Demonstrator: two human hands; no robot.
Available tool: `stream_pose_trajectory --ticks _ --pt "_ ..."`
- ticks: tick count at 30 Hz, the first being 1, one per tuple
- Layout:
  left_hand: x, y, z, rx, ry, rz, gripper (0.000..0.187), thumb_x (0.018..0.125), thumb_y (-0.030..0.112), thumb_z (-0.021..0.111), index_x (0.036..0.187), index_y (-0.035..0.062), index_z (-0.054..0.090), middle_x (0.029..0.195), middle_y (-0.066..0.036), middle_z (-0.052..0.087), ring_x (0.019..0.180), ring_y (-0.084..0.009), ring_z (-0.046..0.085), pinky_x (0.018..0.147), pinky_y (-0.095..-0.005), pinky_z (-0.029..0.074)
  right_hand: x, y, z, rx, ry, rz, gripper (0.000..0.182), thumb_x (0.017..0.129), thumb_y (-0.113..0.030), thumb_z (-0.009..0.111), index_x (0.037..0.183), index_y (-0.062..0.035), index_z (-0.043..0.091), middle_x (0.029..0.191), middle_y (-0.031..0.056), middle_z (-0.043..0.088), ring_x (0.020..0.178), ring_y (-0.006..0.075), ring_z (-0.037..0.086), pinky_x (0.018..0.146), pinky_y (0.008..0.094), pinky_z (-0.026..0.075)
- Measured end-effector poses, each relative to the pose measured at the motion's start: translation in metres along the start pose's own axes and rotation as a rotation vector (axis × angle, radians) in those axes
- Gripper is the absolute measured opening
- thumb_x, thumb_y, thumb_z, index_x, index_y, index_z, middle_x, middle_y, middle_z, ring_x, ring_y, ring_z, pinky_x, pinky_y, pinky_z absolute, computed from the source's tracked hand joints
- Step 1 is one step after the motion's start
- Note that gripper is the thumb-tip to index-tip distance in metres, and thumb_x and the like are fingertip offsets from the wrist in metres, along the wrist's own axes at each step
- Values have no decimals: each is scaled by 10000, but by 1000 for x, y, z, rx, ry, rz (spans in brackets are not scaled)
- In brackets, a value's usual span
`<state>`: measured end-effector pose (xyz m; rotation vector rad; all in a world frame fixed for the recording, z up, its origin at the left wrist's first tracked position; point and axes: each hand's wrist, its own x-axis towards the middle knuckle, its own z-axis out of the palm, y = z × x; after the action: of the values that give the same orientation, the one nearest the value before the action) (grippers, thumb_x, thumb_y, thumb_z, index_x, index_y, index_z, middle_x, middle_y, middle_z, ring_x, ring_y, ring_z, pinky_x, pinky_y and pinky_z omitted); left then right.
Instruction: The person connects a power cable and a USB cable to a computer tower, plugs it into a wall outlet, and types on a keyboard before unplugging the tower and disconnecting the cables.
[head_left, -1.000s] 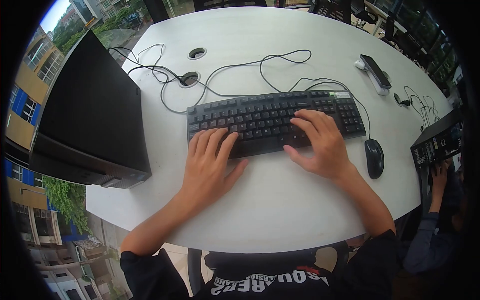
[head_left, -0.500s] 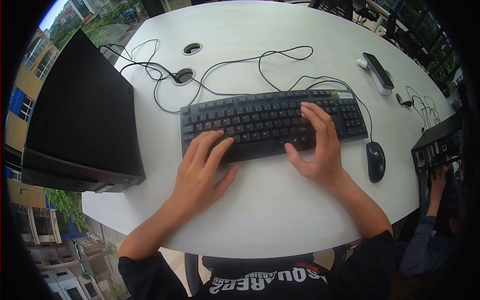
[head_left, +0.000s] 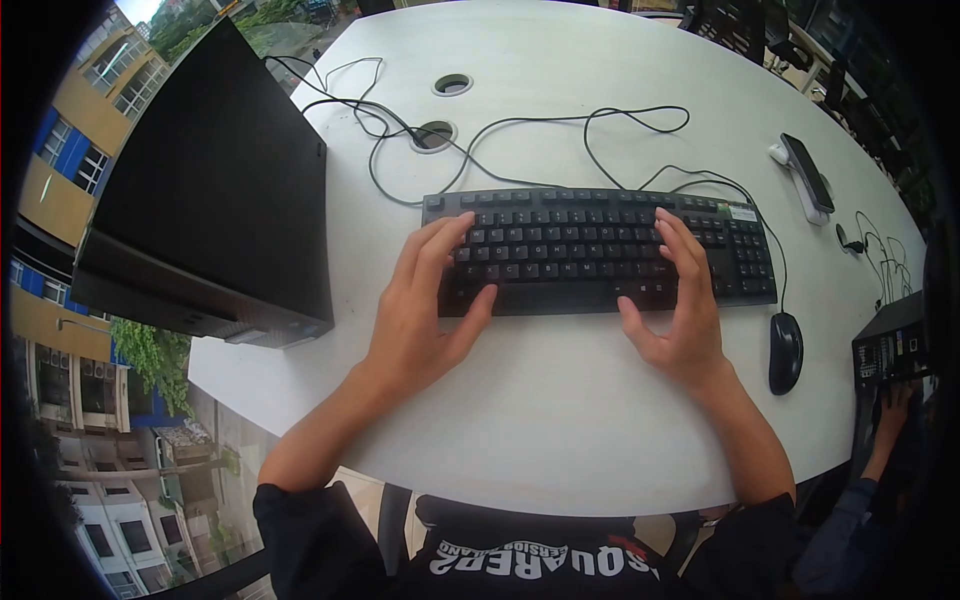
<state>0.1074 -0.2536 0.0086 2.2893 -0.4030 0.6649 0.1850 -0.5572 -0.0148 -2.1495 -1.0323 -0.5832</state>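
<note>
A black keyboard (head_left: 570, 250) lies on the white table (head_left: 560, 420). My left hand (head_left: 425, 295) rests over its left end, fingertips near the upper-left keys and thumb at the front edge; the fingers are apart and hold nothing. Over the right part of the main keys is my right hand (head_left: 680, 300), fingers spread, fingertips at the upper rows and thumb by the front edge, also holding nothing. A black mouse (head_left: 786, 354) sits to the right of the keyboard, touched by neither hand.
A large black computer case (head_left: 215, 200) stands at the left. Cables (head_left: 500, 122) loop behind the keyboard near two round table holes (head_left: 453, 84). A phone-like device on a white stand (head_left: 806, 175) is at the right. Another person's hand (head_left: 890, 410) touches a black box (head_left: 890, 345).
The view has shifted, so the table items appear further right. My left hand has moved to the keyboard's left end, fingertips higher up the keys. My right hand stays over the right-hand keys.
</note>
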Motion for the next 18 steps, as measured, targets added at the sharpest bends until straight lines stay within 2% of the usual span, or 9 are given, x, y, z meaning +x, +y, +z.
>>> stream_pose_trajectory --ticks 4,11,18 --pt "0 0 1 18 -44 28 739 849 -24 788 1512 4 461 1395 -209 567 1227 -327 639 1012 -412 544 1 -1 -1 5 2 -6 889 830 -100 796 1583 -5 333 1562 218 452 1408 379 501 1154 438 466" --pt "0 4 6 78 -163 13 741 858 61 803 1514 4 462 1469 -229 521 1280 -393 617 1059 -449 534 1 -1 0 7 6 -1 895 818 -108 808 1581 -21 348 1545 202 457 1381 379 520 1113 413 505" --pt "-2 5 8 178 -179 120 745 842 90 815 1503 11 480 1449 -225 558 1280 -409 612 1050 -454 534 -3 -4 2 30 0 59 889 823 -129 812 1579 -16 357 1445 189 529 1169 327 652 1030 386 553"
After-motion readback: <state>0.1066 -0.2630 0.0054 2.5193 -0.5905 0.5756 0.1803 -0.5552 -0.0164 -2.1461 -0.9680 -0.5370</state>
